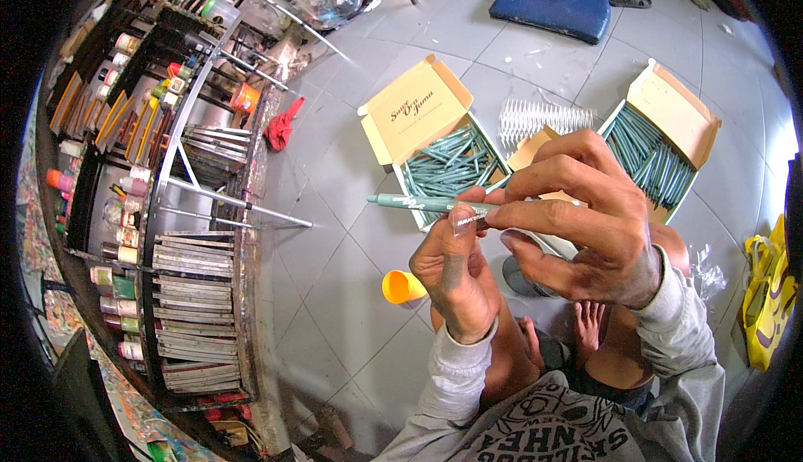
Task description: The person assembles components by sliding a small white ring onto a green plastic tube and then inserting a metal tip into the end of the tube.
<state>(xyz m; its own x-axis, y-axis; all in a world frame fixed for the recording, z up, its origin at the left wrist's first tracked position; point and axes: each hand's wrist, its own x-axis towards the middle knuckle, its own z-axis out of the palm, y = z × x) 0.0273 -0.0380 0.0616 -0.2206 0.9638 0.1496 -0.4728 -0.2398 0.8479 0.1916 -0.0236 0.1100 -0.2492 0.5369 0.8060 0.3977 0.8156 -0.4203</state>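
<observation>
A slim green pen [401, 202] with white print is held up level in front of me, its tip toward the left. My left hand [456, 282] pinches it from below with thumb and fingers. A small clear piece with dark marks [465, 221] lies at that thumb. My right hand [590, 219] has its fingers closed at the pen's other end, where they hide part of it. Behind the hands, an open carton [418, 102] holds many loose green pens [452, 165]. A second open carton [676, 119] at the right holds more green pens [648, 161] in rows.
Between the cartons lies a row of white plastic strips [544, 119]. A yellow cup [403, 287] sits left of my legs. Shelving with paint bottles and frames [196, 303] fills the left side. Beyond lies a blue cushion [552, 8]; a yellow bag [763, 290] is far right.
</observation>
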